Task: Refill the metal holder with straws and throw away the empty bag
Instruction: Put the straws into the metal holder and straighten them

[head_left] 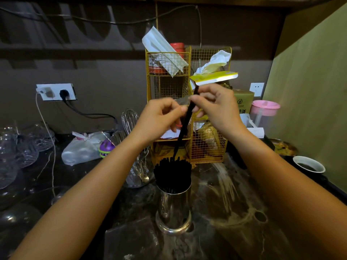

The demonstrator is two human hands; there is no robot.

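Note:
A shiny metal holder stands on the dark counter, packed with black straws. Above it both hands hold a thin bundle of black straws that slants down toward the holder, its lower tip near the packed straws. My left hand pinches the bundle and a clear plastic bag at its upper part. My right hand grips the top of the bundle. The bag is blurred and mostly hidden between the hands.
A yellow wire rack stands right behind the holder. A glass jar of spoons and a whisk sits left of it, beside a white plastic bag. Glassware crowds the left; a paper cup and pink-lidded jug stand right.

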